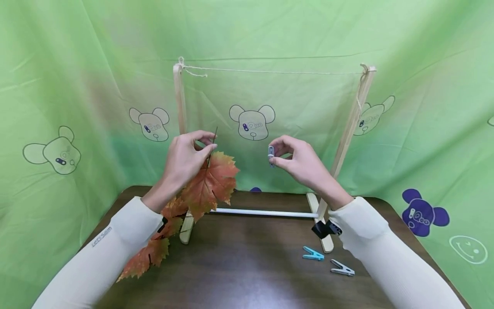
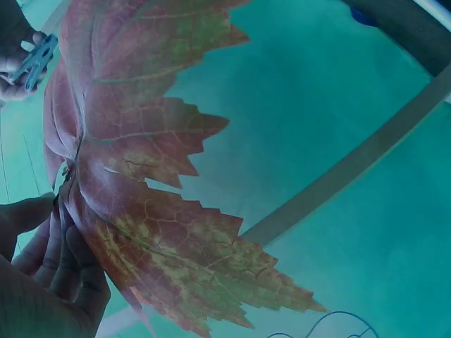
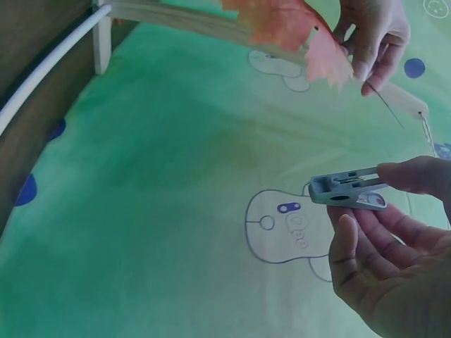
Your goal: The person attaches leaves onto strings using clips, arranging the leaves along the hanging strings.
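My left hand (image 1: 187,156) pinches the thin dark stem of an orange-red maple leaf (image 1: 212,182) and holds it up in front of the frame's left post. The leaf hangs below the fingers, broad and toothed, and fills much of the left wrist view (image 2: 148,141). My right hand (image 1: 299,161) grips a grey-blue clothespin (image 3: 345,189) between thumb and fingers, to the right of the leaf. Above both hands a thin string (image 1: 270,71) runs between the two wooden posts.
The wooden frame's right post (image 1: 353,122) rises behind my right forearm, and a white bar (image 1: 266,212) joins its feet. A blue clothespin (image 1: 313,253) and a grey clothespin (image 1: 342,268) lie on the brown table (image 1: 239,262). More maple leaves (image 1: 152,253) lie beneath my left forearm.
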`<state>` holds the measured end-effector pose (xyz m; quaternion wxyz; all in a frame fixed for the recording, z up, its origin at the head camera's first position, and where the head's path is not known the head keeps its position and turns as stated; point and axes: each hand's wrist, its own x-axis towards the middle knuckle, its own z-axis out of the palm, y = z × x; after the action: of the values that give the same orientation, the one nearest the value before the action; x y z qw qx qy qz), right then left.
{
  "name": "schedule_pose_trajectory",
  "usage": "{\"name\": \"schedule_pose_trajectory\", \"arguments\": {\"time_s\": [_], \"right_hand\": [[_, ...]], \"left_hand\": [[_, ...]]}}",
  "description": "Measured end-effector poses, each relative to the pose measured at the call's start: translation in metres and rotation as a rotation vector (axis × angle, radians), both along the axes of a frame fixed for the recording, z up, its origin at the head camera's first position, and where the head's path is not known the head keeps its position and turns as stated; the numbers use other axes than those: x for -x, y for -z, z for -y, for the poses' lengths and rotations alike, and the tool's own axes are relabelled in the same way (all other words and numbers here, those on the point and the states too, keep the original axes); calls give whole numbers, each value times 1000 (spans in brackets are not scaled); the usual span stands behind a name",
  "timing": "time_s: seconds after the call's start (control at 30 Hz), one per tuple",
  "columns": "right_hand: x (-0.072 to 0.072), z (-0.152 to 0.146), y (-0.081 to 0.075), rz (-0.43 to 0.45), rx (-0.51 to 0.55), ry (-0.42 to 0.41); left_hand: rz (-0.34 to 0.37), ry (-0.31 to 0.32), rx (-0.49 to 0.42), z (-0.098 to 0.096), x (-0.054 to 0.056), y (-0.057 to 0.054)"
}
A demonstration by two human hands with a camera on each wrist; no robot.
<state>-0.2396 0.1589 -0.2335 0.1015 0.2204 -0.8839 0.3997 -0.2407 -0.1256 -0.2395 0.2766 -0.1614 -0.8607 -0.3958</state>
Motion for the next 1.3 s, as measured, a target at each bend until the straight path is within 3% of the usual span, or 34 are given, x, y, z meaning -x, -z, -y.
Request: {"name": "schedule_pose_trajectory", "arguments": {"time_s": [0.47,0.9,1.3], "right_hand": [[12,22,-38,-57,71,-40],[19,43,-59,-69,194,-121],[28,65,-73,-102,235,-146]], "left_hand": [[-45,-37,-120,-11,14,-25],[-73,-51,-168,-15,22,-34],[-63,-83,-174,-16,30,-41]]}}
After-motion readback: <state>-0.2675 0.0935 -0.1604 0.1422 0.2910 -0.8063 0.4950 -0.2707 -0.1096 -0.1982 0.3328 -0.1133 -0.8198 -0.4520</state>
